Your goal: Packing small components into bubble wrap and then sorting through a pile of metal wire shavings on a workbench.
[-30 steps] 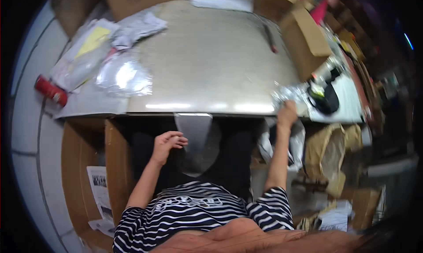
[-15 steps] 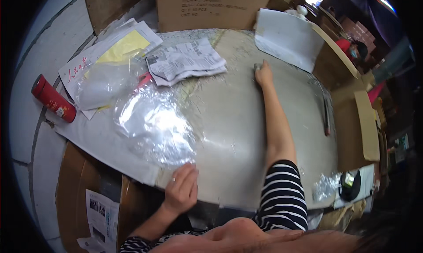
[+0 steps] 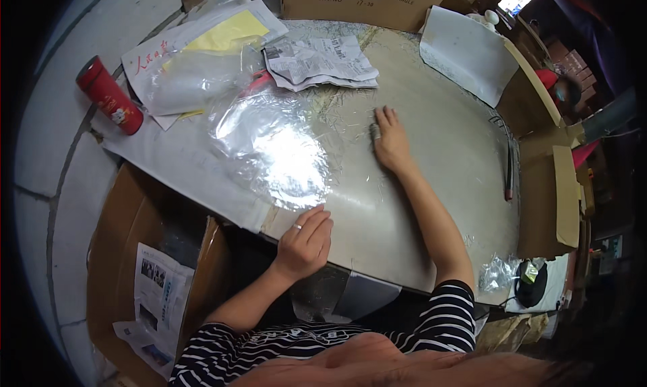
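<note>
My left hand (image 3: 305,244) is closed at the table's near edge, its bent fingers together on the near corner of a clear plastic bag (image 3: 269,154); a ring shows on one finger. The bag lies crumpled and shiny, stretching away from that hand. My right hand (image 3: 392,141) rests palm down on the grey tabletop (image 3: 377,212), fingers stretched out and holding nothing. A small dark band sits at its thumb. Left of it, a folded newspaper (image 3: 320,63) lies beyond the bag. Something red (image 3: 259,82) peeks out between the newspaper and the plastic.
A red tumbler (image 3: 111,96) stands at the left on papers, near a yellow sheet (image 3: 226,35). Cardboard boxes (image 3: 364,4) rise at the back and right. A dark, long tool (image 3: 509,171) lies along the right edge. An open carton (image 3: 114,252) stands below left.
My right hand has drawn back nearer and to the left over the tabletop, its elbow bending. My left hand stays at the bag's corner. The whole view has shifted.
</note>
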Demonstrator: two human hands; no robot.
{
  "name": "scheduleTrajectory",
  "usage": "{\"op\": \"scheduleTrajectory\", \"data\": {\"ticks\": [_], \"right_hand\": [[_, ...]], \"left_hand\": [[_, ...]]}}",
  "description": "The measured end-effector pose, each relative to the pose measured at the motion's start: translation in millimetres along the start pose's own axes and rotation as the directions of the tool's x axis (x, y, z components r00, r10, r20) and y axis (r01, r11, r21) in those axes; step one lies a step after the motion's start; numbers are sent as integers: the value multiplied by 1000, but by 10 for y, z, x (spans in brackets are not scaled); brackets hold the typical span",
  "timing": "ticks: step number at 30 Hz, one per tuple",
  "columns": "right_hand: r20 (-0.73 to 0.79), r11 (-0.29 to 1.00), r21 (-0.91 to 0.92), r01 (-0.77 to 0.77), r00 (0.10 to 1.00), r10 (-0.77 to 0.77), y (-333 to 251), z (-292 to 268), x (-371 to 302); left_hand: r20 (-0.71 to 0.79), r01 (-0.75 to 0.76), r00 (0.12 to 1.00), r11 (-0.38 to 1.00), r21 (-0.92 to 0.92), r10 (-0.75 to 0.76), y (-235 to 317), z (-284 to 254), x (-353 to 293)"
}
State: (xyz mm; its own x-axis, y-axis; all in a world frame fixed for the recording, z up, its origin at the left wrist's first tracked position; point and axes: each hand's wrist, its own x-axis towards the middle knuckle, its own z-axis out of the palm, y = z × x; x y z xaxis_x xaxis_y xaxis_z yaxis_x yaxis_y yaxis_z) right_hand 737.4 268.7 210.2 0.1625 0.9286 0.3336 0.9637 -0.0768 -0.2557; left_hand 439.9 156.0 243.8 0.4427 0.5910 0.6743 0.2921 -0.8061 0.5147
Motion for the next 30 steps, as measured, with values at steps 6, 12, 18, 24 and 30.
{"op": "scheduleTrajectory", "data": {"ticks": [6,12,18,24,30], "right_hand": [[-99,994,62,93,991,-87,-592,338,558],[166,992,123,-7,986,-14,-794,621,1491],[348,992,-126,16,937,29,-1092,466,1243],[197,996,-63,69,979,-56,-578,-19,-60],[41,968,-251,-14,999,25,-419,-608,-1221]], "left_hand": [[6,-33,999,999,22,33,12,10,-72],[19,-39,999,998,47,39,83,65,-111],[26,7,1000,999,44,-8,59,38,-114],[-66,-112,991,993,27,113,11,6,-133],[220,-54,975,968,246,-1,193,-40,-460]]}}
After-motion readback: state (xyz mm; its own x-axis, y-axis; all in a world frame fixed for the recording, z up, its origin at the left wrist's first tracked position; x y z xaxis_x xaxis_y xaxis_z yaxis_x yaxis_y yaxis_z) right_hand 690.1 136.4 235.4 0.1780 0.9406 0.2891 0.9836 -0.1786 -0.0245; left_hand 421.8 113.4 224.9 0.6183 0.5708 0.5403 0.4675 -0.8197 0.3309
